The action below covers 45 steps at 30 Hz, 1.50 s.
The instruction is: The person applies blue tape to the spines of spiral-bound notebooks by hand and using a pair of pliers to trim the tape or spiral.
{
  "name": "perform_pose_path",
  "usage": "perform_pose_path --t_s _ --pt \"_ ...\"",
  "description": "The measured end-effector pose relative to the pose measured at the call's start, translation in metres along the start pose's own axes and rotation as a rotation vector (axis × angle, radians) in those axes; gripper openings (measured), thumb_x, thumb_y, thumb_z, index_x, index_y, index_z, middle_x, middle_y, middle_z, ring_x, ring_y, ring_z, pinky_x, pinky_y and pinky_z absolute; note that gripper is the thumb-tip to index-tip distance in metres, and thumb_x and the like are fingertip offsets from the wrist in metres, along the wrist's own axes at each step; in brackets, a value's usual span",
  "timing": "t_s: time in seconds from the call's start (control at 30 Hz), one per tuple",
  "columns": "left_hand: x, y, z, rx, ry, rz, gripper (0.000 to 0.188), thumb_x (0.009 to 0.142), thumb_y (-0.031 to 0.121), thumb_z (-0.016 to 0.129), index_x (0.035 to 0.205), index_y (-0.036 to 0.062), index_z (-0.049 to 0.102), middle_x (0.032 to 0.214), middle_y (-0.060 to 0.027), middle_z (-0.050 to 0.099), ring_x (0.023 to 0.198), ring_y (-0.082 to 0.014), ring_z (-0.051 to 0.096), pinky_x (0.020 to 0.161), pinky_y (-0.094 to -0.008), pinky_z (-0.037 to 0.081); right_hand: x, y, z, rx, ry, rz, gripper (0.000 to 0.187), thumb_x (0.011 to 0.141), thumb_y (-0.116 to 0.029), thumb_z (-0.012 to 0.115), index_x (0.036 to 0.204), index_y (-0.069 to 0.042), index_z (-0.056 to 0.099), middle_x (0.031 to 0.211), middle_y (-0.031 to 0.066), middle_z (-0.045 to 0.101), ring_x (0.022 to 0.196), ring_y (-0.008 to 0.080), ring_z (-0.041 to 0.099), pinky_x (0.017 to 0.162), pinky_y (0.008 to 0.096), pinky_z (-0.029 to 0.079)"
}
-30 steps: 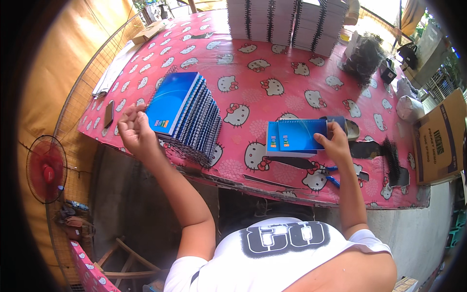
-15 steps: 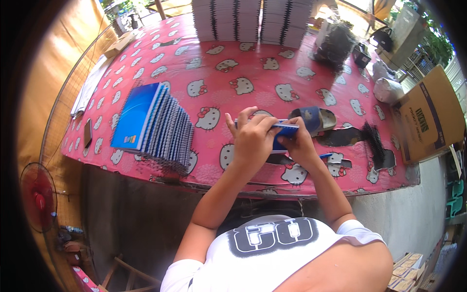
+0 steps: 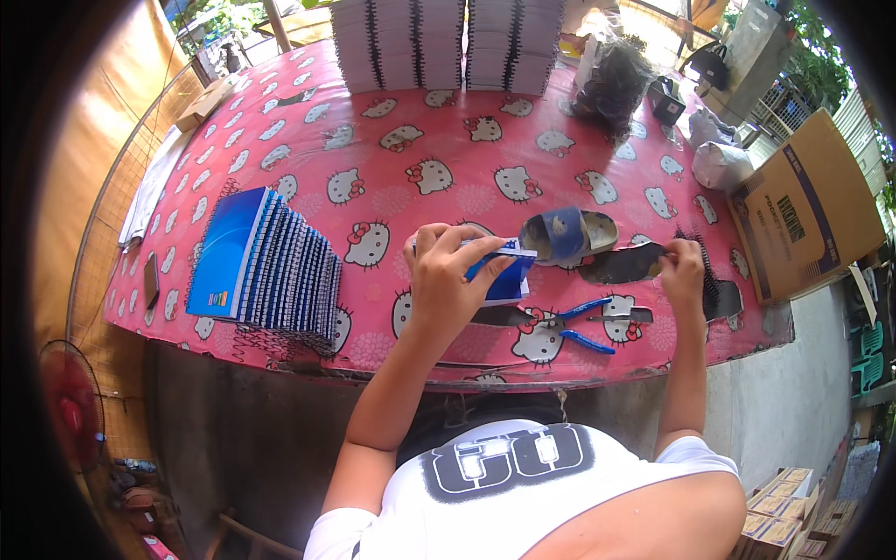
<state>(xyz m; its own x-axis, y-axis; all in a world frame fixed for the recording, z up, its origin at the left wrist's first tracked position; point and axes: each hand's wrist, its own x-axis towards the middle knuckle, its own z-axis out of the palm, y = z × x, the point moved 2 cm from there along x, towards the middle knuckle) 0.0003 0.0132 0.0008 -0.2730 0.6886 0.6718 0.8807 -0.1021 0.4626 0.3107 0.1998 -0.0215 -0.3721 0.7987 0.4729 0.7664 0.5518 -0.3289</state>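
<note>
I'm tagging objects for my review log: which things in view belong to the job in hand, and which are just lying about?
Likely in the job:
- blue notebook, in the left hand
- black coils, by the right hand; grip unclear
- notebook stack
- blue-handled pliers, unheld

Likely just about:
- sandal
- phone-like object
- red fan

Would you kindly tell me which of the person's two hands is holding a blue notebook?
The left hand: its thumb and fingers grip the blue notebook, while the right hand is away from it, beside the black spiral coils.
</note>
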Motion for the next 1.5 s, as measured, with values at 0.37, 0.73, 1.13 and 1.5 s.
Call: perform_pose_path --t_s 0.37,0.73,1.13,1.5 --pt "0.001 -0.001 0.000 0.052 -0.035 0.015 0.021 0.076 0.029 0.076 0.093 0.0178 0.075 0.087 0.0028 0.069 0.093 -0.0183 0.057 0.099 -0.0483 0.028 -0.017 -0.158 0.037 1.000 -0.498 -0.119 0.058 0.083 0.001 0.065 0.137 -0.006 0.047 0.079 0.0061 0.068 0.072 0.0089 0.062 0.067 0.0248 0.051" --pt "0.004 0.004 0.000 -0.006 -0.031 -0.044 0.028 0.074 0.039 0.077 0.085 0.0134 0.073 0.084 0.0021 0.069 0.092 -0.0183 0.057 0.100 -0.0495 0.025 0.016 -0.157 0.018 0.885 -0.385 -0.182 0.020 0.078 0.006 0.069 0.098 0.002 0.067 0.097 0.0062 0.064 0.082 0.0113 0.061 0.073 0.0242 0.047" --pt "0.000 0.005 0.001 0.007 0.013 -0.033 0.025 0.075 0.037 0.077 0.081 0.0133 0.073 0.083 0.0012 0.070 0.091 -0.0182 0.057 0.100 -0.0490 0.025 0.028 -0.163 0.021 0.885 -0.595 -0.220 0.021 0.077 0.004 0.069 0.098 -0.001 0.069 0.089 0.0057 0.068 0.080 0.0116 0.063 0.074 0.0254 0.050" --pt "-0.002 0.001 0.000 0.010 0.011 -0.016 0.022 0.070 0.028 0.080 0.085 0.0152 0.071 0.082 0.0045 0.068 0.084 -0.0166 0.056 0.091 -0.0402 0.030 0.009 -0.184 0.015 0.700 -0.314 -0.261 0.022 0.082 -0.011 0.070 0.100 0.000 0.063 0.083 0.0048 0.053 0.073 0.0178 0.053 0.066 0.0289 0.045"
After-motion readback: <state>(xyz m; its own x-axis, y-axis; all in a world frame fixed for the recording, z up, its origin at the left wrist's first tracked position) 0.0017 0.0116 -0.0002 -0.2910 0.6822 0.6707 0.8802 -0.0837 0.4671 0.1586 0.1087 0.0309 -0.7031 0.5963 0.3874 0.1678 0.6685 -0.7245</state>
